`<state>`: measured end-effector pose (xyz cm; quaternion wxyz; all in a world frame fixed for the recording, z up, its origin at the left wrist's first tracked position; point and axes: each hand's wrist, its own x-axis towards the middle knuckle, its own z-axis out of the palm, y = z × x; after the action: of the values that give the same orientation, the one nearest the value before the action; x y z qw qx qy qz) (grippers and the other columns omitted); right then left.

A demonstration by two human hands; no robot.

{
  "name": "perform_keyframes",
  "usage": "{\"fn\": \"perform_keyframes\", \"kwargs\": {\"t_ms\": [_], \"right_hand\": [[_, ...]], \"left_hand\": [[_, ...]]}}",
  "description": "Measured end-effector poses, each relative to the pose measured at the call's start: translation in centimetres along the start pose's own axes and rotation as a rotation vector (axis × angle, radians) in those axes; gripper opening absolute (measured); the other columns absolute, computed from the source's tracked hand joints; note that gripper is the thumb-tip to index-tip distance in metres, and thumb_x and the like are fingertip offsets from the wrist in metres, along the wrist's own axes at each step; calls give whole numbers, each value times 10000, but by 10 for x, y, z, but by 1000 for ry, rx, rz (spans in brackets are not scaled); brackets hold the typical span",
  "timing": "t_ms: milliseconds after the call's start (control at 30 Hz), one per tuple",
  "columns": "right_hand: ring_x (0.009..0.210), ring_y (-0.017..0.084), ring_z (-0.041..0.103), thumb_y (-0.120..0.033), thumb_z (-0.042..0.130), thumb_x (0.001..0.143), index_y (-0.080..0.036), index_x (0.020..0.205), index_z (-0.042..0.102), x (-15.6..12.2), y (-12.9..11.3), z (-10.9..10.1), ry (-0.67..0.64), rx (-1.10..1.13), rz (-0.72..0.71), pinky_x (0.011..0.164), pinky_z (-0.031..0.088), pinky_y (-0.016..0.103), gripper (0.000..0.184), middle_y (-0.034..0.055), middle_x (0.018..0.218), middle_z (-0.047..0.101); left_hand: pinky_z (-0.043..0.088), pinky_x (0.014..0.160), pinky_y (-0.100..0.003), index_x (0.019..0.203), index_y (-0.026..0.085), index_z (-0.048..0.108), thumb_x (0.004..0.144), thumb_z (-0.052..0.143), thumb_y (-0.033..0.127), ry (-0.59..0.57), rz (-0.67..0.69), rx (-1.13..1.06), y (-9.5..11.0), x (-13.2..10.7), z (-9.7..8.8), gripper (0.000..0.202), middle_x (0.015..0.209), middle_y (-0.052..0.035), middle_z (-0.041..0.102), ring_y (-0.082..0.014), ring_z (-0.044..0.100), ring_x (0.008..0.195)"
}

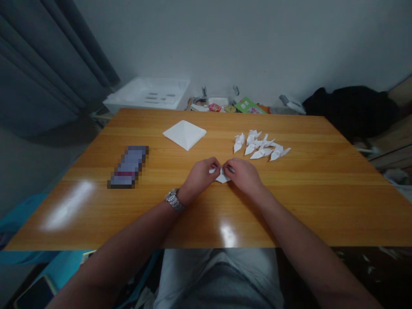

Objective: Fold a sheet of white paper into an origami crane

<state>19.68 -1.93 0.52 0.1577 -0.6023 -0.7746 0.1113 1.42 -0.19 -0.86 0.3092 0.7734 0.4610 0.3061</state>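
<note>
Both of my hands meet over the middle of the wooden table (289,214), pinching a small folded white paper piece (222,176). My left hand (201,175), with a metal watch (174,200) on its wrist, grips the piece's left side. My right hand (243,173) grips its right side with fingertips close to the left hand's. Most of the paper is hidden under my fingers.
A stack of white square paper sheets (184,134) lies beyond my hands. Several finished white folded paper figures (261,145) cluster to the right. A blurred dark rectangular object (128,167) lies at left. Behind the table are a white box (148,92), clutter and dark cloth (350,107).
</note>
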Motion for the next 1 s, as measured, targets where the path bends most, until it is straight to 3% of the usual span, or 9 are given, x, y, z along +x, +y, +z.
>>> {"fn": "perform_keyframes", "kwargs": {"t_ms": [267,600,800,1000], "right_hand": [[838,236,643,-237,587,960,-205,861,727,1,3,3,46,18,-63,687,391,317,174,96,899,720],[867,214,688,-321,595,973,-220,969,752,2,12,-4,59,447,-70,778,482,326,187,54,960,778],[913,216,698,-307,635,933,-215,1053,727,2,17,-5,31,576,-53,832,514,341,177,58,1033,777],[875,209,687,-289,628,919,-206,977,706,5,23,2,41,624,-59,812,514,339,128,54,954,760]], "left_hand": [[499,716,-265,915,196,676,895,610,239,-1,12,-72,-7,3,-2,81,840,-8,728,-170,674,779],[502,706,-259,935,194,668,908,611,258,44,9,-103,-8,5,-6,90,858,-9,730,-167,679,796],[499,684,-248,931,187,666,910,608,252,67,0,-132,-7,6,-10,90,847,-9,729,-160,678,776],[523,755,-262,976,181,677,910,602,222,72,30,-155,-15,9,-8,107,908,-22,739,-158,684,833]]}}
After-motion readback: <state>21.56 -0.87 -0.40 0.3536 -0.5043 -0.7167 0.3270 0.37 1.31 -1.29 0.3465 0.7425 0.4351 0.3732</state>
